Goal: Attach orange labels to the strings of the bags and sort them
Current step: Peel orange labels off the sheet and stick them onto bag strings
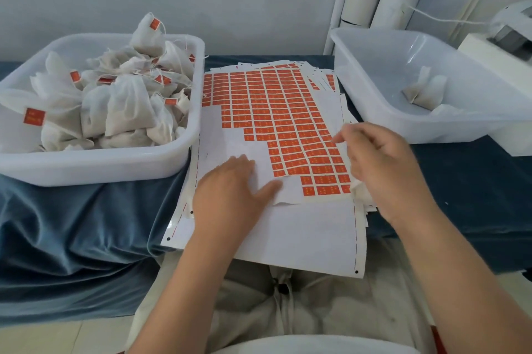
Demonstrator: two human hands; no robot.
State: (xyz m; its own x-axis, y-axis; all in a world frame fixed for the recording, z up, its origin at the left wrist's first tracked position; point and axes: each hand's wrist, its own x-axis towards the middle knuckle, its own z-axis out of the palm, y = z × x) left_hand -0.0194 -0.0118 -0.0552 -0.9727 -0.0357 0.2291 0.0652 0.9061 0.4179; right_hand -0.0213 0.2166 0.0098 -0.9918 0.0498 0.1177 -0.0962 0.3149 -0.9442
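The orange label sheet (276, 112) lies between two tubs, its near-left rows bare. The left hand (233, 189) presses flat on the bare backing, likely to stop it lifting. The right hand (383, 169) curls at the sheet's right edge, gripping what I cannot tell. Labelled bags (123, 106) crowd the left tub (86, 169); the right tub (403, 129) has room.
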